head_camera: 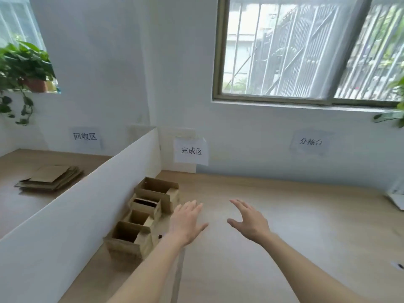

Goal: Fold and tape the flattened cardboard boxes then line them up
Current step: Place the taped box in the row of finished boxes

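Several small folded cardboard boxes [142, 215] stand with open tops in a row along the white divider, from near to far. A stack of flattened cardboard boxes [51, 177] lies on the table left of the divider. My left hand [188, 221] hovers just right of the row, fingers spread, holding nothing. My right hand [249, 219] is stretched out over the bare wooden table [306, 226], palm turned inward, also holding nothing. No tape is in sight.
A tall white divider [87, 206] splits the table into left and right parts. Paper labels hang on the back wall [191, 150]. Potted plants [24, 66] sit on the left sill. A white object [396, 199] lies at the table's right edge.
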`<action>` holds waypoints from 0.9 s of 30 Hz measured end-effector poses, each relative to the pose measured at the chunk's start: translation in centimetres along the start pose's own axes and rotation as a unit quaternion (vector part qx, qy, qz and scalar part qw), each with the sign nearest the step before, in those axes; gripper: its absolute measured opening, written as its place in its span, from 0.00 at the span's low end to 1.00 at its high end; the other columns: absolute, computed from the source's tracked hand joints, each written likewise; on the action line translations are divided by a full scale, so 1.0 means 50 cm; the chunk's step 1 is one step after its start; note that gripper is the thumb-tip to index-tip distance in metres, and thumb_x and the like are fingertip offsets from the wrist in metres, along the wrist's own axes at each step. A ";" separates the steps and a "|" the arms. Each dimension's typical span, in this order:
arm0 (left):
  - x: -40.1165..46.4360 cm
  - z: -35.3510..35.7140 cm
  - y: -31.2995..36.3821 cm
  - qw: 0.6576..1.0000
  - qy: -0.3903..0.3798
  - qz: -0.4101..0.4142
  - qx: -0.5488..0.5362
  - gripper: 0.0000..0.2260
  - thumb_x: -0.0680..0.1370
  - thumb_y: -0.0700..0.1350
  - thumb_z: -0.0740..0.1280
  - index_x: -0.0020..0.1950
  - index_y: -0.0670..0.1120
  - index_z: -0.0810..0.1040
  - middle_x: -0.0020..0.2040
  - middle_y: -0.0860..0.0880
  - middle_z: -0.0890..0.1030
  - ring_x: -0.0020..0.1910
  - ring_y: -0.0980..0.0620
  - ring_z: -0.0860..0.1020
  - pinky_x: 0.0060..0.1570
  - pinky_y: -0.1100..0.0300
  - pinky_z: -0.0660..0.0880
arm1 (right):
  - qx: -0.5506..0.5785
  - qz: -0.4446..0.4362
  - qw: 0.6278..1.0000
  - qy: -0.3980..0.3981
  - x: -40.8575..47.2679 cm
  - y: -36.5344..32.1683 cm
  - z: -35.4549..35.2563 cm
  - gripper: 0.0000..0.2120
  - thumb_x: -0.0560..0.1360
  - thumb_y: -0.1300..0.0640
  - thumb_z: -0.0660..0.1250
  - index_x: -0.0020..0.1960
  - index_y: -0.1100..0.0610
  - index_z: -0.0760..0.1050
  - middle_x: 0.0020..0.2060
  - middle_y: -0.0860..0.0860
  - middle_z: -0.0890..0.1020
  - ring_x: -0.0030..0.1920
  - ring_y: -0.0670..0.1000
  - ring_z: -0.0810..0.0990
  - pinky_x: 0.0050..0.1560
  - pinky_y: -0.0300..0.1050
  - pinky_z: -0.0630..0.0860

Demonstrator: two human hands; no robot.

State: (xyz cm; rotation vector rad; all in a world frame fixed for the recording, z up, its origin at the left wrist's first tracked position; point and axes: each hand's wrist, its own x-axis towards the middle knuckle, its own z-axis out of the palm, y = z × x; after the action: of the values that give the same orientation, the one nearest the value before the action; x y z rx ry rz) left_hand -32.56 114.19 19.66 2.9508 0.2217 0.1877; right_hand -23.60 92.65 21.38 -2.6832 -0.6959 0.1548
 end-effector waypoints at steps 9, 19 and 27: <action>-0.015 -0.051 0.666 0.987 0.039 0.145 -0.062 0.32 0.79 0.64 0.62 0.80 0.55 0.60 0.80 0.49 0.61 0.78 0.50 0.60 0.76 0.54 0.55 | -0.048 0.131 0.984 0.115 -0.417 0.437 -0.377 0.37 0.76 0.36 0.66 0.80 0.40 0.56 0.80 0.42 0.58 0.79 0.48 0.58 0.76 0.48 0.58; -0.125 -0.011 1.323 0.931 0.005 0.356 -0.086 0.36 0.78 0.67 0.62 0.81 0.54 0.56 0.81 0.49 0.58 0.79 0.49 0.59 0.76 0.52 0.56 | -0.067 0.349 0.917 0.179 -0.918 0.838 -0.565 0.39 0.75 0.34 0.66 0.80 0.42 0.56 0.80 0.45 0.60 0.78 0.50 0.62 0.76 0.50 0.60; -0.158 0.062 1.725 0.878 -0.022 0.466 -0.111 0.35 0.78 0.66 0.62 0.80 0.52 0.58 0.79 0.48 0.63 0.76 0.47 0.63 0.74 0.52 0.59 | -0.061 0.465 0.859 0.204 -1.175 1.105 -0.658 0.38 0.76 0.36 0.66 0.80 0.44 0.57 0.79 0.45 0.61 0.78 0.50 0.61 0.77 0.50 0.59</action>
State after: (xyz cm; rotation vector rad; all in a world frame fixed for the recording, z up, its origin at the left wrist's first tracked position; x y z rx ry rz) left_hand -28.11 28.45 31.65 2.5607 -1.1576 0.2354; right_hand -43.67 8.58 32.19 -2.7810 0.7713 -0.2266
